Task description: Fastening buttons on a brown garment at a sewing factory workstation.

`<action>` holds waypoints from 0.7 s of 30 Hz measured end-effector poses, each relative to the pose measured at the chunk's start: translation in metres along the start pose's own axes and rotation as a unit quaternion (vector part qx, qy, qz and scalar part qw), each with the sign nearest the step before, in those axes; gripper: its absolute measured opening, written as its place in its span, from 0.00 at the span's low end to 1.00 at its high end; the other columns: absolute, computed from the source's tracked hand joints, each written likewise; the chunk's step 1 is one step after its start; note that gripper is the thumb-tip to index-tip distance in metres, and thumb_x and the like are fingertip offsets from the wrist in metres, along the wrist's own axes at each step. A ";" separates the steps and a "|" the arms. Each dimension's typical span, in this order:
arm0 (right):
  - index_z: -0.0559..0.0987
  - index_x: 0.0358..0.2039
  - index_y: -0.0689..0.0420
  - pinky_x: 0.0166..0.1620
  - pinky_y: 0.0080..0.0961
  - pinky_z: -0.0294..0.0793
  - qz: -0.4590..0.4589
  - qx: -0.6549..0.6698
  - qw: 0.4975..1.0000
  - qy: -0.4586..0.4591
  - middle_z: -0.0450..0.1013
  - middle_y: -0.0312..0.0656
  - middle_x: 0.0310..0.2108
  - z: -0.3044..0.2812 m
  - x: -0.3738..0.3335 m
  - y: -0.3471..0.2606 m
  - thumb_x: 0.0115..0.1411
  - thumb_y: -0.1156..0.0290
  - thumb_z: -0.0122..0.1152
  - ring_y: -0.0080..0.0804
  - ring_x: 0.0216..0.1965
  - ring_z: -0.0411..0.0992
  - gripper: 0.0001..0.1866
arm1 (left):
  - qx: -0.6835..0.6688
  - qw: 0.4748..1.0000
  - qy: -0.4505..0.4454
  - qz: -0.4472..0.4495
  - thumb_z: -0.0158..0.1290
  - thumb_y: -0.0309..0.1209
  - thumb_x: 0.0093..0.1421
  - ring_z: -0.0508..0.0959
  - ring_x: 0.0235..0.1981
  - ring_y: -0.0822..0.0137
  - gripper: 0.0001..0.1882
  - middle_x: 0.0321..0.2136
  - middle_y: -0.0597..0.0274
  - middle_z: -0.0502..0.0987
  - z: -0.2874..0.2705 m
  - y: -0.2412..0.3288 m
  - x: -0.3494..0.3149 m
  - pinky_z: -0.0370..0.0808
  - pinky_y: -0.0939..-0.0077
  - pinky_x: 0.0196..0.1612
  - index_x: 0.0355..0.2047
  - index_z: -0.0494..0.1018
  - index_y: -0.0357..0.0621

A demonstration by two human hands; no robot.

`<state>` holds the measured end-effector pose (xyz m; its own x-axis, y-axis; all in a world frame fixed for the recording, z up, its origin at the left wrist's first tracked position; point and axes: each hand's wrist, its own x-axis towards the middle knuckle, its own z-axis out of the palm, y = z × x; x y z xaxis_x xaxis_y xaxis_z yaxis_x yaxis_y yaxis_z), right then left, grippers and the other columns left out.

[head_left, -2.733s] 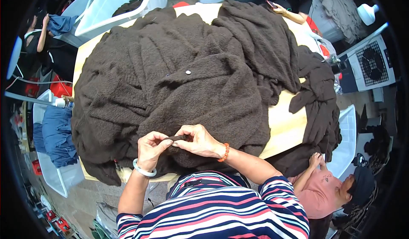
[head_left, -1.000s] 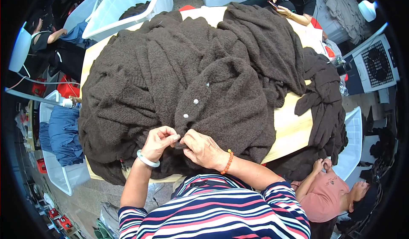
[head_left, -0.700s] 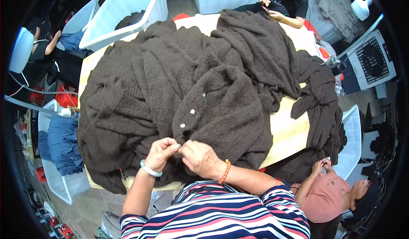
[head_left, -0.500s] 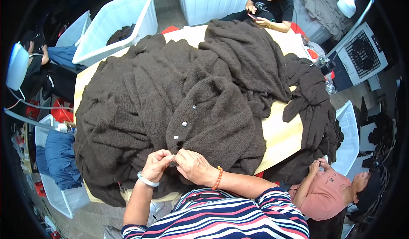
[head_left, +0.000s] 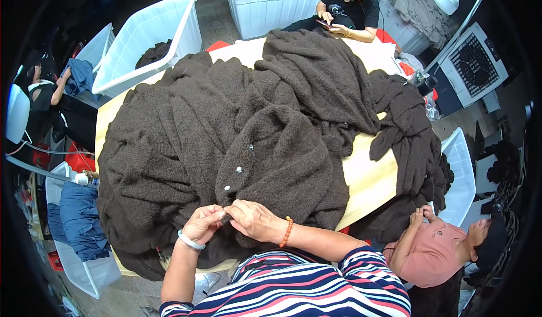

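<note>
A dark brown knitted cardigan (head_left: 282,170) lies in front of me on a larger heap of dark brown knitwear (head_left: 158,142). Several shiny pale buttons (head_left: 239,169) run in a line down its edge toward my fingers. My left hand (head_left: 202,224), with a pale bangle at the wrist, pinches the cardigan's edge at the near end of this line. Right beside it, my right hand (head_left: 257,220) is closed on the same edge, an orange bead bracelet on its wrist. The fingertips of both hands almost meet, and whatever small thing may be between them is hidden.
The heap covers much of the wooden table (head_left: 370,184). White plastic bins (head_left: 186,35) stand behind it, another bin with blue cloth (head_left: 84,218) at left. A person in black (head_left: 361,12) holds a phone across the table; a person in pink (head_left: 432,249) sits at right.
The view has shifted slightly. My hands stay together at the cardigan's edge, with the fingers changed a little. At far left, a person's arm now shows, holding blue cloth.
</note>
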<state>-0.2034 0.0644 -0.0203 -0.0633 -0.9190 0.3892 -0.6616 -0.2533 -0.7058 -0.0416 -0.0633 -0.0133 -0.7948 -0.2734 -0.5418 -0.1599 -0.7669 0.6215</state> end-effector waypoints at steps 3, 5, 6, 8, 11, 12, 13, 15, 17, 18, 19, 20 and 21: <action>0.72 0.40 0.62 0.39 0.37 0.75 0.002 0.002 1.000 -0.028 0.68 0.48 0.32 -0.002 0.004 0.001 0.53 0.73 0.60 0.46 0.35 0.73 0.14 | 0.021 1.000 0.008 0.003 0.58 0.27 0.61 0.72 0.26 0.80 0.06 0.26 0.73 0.75 -0.005 -0.003 -0.003 0.70 0.85 0.34 0.37 0.74 0.39; 0.72 0.38 0.62 0.38 0.37 0.75 0.008 0.013 0.999 -0.030 0.68 0.48 0.32 -0.005 0.005 0.004 0.52 0.73 0.61 0.46 0.35 0.73 0.13 | 0.064 0.996 0.035 0.058 0.59 0.28 0.61 0.74 0.29 0.80 0.09 0.28 0.71 0.76 0.000 -0.006 -0.007 0.71 0.85 0.35 0.39 0.74 0.38; 0.73 0.38 0.62 0.38 0.38 0.75 0.019 0.042 0.999 -0.020 0.69 0.48 0.31 -0.006 0.005 0.008 0.52 0.73 0.61 0.47 0.35 0.73 0.13 | 0.053 0.995 0.034 0.077 0.59 0.27 0.60 0.74 0.32 0.79 0.12 0.32 0.67 0.77 0.007 -0.006 -0.012 0.71 0.87 0.37 0.42 0.75 0.37; 0.74 0.39 0.62 0.38 0.40 0.76 0.069 0.087 0.993 -0.032 0.70 0.49 0.31 -0.009 0.004 0.010 0.54 0.72 0.61 0.49 0.34 0.74 0.13 | 0.149 0.975 0.060 0.153 0.58 0.23 0.59 0.76 0.37 0.76 0.14 0.39 0.65 0.78 0.014 -0.016 -0.016 0.72 0.85 0.42 0.46 0.74 0.35; 0.74 0.39 0.62 0.36 0.41 0.76 0.101 0.101 0.989 -0.049 0.71 0.50 0.32 -0.009 0.000 0.011 0.55 0.71 0.61 0.50 0.33 0.74 0.13 | 0.295 0.921 0.108 0.232 0.58 0.19 0.56 0.79 0.38 0.72 0.15 0.37 0.61 0.79 0.022 -0.025 -0.017 0.75 0.79 0.43 0.45 0.75 0.33; 0.74 0.39 0.62 0.36 0.41 0.76 0.086 0.095 0.991 -0.048 0.71 0.50 0.32 -0.006 -0.001 0.012 0.55 0.71 0.62 0.50 0.34 0.74 0.13 | 0.418 0.854 0.126 0.283 0.57 0.19 0.55 0.79 0.35 0.69 0.14 0.35 0.59 0.79 0.026 -0.021 -0.018 0.75 0.78 0.40 0.43 0.75 0.33; 0.74 0.39 0.62 0.36 0.41 0.76 0.070 0.088 0.993 -0.047 0.71 0.50 0.32 -0.004 0.000 0.013 0.55 0.71 0.62 0.50 0.34 0.74 0.13 | 0.531 0.767 0.141 0.331 0.57 0.18 0.53 0.80 0.33 0.67 0.13 0.33 0.56 0.80 0.029 -0.017 -0.019 0.75 0.77 0.38 0.41 0.76 0.34; 0.74 0.39 0.62 0.36 0.41 0.76 0.082 0.083 0.992 -0.056 0.71 0.50 0.32 -0.004 -0.001 0.010 0.54 0.71 0.62 0.50 0.34 0.74 0.13 | 0.521 0.762 0.167 0.346 0.55 0.17 0.52 0.79 0.29 0.63 0.08 0.29 0.53 0.78 0.032 -0.020 -0.017 0.74 0.75 0.34 0.35 0.76 0.33; 0.74 0.38 0.63 0.37 0.42 0.76 0.068 0.083 0.991 -0.073 0.72 0.51 0.32 -0.006 0.001 0.007 0.54 0.71 0.62 0.50 0.34 0.75 0.13 | 0.515 0.767 0.161 0.348 0.53 0.17 0.55 0.77 0.28 0.68 0.06 0.28 0.57 0.76 0.027 -0.024 -0.016 0.72 0.79 0.33 0.34 0.74 0.33; 0.74 0.38 0.64 0.39 0.42 0.76 0.088 0.088 0.988 -0.096 0.73 0.52 0.33 -0.007 0.001 0.006 0.53 0.73 0.61 0.52 0.36 0.75 0.13 | 0.514 0.769 0.157 0.346 0.53 0.17 0.55 0.77 0.28 0.68 0.06 0.28 0.57 0.76 0.024 -0.026 -0.015 0.72 0.79 0.33 0.34 0.74 0.33; 0.74 0.38 0.64 0.39 0.42 0.76 0.091 0.089 0.987 -0.097 0.73 0.52 0.33 -0.007 0.001 0.006 0.53 0.73 0.61 0.52 0.36 0.75 0.13 | 0.491 0.796 0.160 0.316 0.52 0.17 0.57 0.75 0.29 0.71 0.05 0.29 0.60 0.75 0.020 -0.030 -0.015 0.71 0.81 0.33 0.34 0.73 0.34; 0.74 0.38 0.64 0.40 0.43 0.76 0.096 0.098 0.985 -0.104 0.73 0.53 0.34 -0.008 0.001 0.007 0.53 0.74 0.61 0.53 0.37 0.75 0.13 | 0.467 0.822 0.163 0.283 0.51 0.18 0.58 0.73 0.30 0.75 0.04 0.29 0.63 0.74 0.015 -0.034 -0.015 0.69 0.83 0.34 0.35 0.73 0.34; 0.75 0.38 0.65 0.41 0.43 0.76 0.102 0.108 0.983 -0.111 0.73 0.53 0.35 -0.007 0.002 0.008 0.53 0.74 0.61 0.53 0.38 0.75 0.13 | 0.455 0.831 0.160 0.276 0.50 0.19 0.61 0.71 0.32 0.80 0.04 0.30 0.69 0.73 0.006 -0.040 -0.011 0.68 0.87 0.35 0.36 0.72 0.34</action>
<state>-0.2143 0.0628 -0.0208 0.0023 -0.9944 0.1054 -0.4762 -0.0938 -0.8743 -0.0305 -0.0257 -0.0291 -0.7214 -0.6895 -0.0646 -0.3154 0.2441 0.9170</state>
